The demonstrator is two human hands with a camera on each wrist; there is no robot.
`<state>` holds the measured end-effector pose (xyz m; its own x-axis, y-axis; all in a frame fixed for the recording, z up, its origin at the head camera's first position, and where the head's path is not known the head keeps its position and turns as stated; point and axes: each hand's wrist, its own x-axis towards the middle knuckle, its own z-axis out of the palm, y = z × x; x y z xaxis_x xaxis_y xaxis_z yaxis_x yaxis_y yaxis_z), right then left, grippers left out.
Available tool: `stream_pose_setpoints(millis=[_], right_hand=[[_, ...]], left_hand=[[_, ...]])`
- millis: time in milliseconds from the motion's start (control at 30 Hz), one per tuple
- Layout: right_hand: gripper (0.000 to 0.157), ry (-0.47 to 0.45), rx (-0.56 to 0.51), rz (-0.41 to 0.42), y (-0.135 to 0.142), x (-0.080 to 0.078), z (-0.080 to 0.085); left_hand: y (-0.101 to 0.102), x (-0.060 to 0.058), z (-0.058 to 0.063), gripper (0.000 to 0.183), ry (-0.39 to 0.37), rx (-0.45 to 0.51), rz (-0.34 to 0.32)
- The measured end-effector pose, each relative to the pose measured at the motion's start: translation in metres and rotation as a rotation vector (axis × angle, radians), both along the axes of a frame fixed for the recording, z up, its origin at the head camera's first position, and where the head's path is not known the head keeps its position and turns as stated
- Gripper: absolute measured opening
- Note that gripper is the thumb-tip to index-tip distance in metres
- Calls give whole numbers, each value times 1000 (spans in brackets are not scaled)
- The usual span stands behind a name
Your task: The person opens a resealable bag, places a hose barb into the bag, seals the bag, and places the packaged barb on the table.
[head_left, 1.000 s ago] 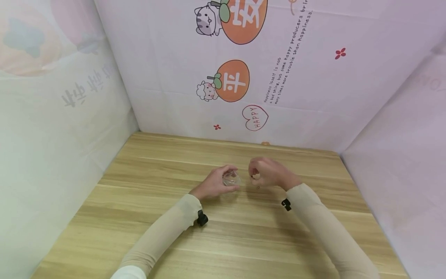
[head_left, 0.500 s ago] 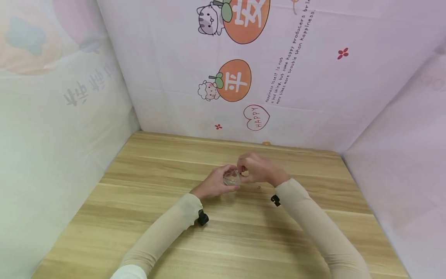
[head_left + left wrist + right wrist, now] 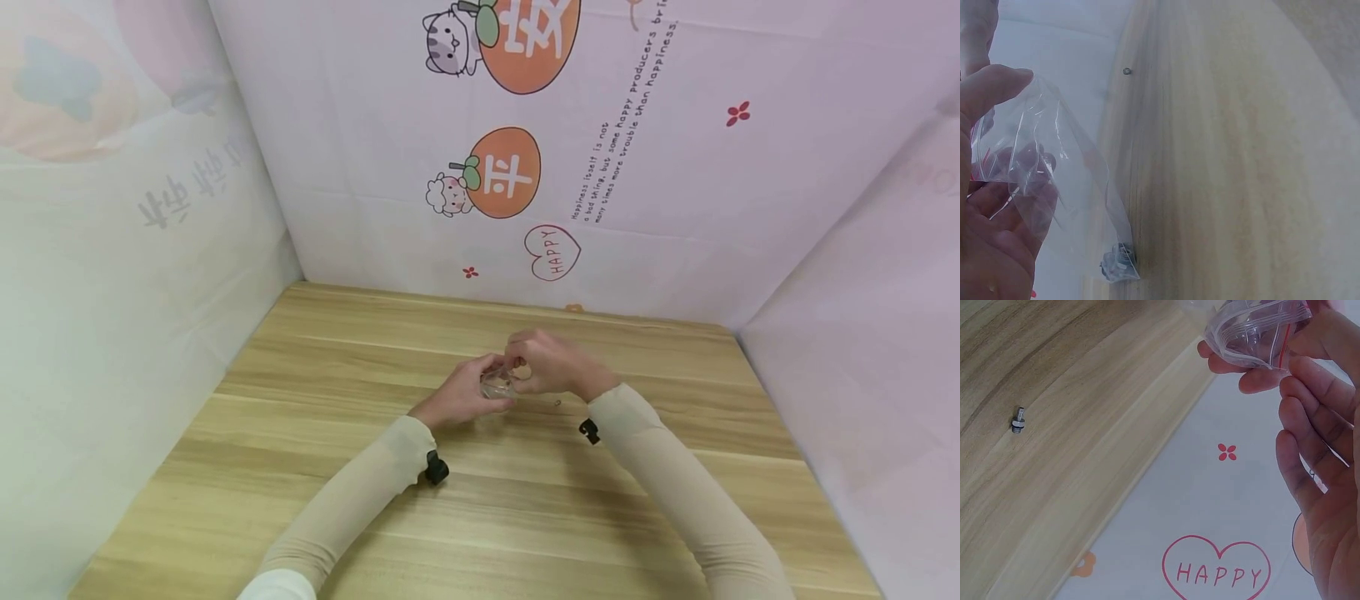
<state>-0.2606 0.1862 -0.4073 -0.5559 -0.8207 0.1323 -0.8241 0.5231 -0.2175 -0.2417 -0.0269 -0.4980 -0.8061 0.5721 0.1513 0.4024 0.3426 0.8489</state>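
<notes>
A clear zip bag (image 3: 1066,169) with a red line along its mouth hangs from my left hand (image 3: 467,392), whose thumb and fingers hold it around the opening. Several small grey metal parts (image 3: 1119,261) lie bunched in its bottom corner. My right hand (image 3: 551,364) pinches the bag's edge beside the red line, as the right wrist view shows with the bag's mouth (image 3: 1260,337) spread apart. On the table, just right of the hands, sits one small metal fitting (image 3: 1018,420) with a narrow stem and a dark ring.
The wood-grain tabletop (image 3: 480,517) stretches toward me under both forearms. White printed sheets enclose it: a back wall (image 3: 637,267) close behind the hands, a left wall (image 3: 150,333) and a right wall (image 3: 847,350). Each sleeve carries a black wrist clip.
My right hand has moved left from beside the bag to its mouth and now pinches the edge. The left hand stays where it was, holding the bag.
</notes>
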Motion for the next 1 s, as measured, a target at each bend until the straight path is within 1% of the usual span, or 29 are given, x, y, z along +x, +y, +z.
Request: stream_pose_setpoints(millis=[167,300,433,633,867,1000], right_hand=[[16,8,-23,9,6,-1,-1],[21,5,-20,0,14,-2,-3],[23,7,-3,-23,24,-2,-4],[22,4,27,-92,41,1,-6],[21,2,38,-140,64,2,-20],[18,-25,40,-173,73,5,-28]], left_hand=[[1,0,1,66,3,-5,11],[1,1,3,67,2,-21,26],[1,1,3,70,1,-27,29],[1,1,5,73,-3,-27,24],[1,0,4,72,-2,-26,28],[1,1,4,72,-1,-26,25]])
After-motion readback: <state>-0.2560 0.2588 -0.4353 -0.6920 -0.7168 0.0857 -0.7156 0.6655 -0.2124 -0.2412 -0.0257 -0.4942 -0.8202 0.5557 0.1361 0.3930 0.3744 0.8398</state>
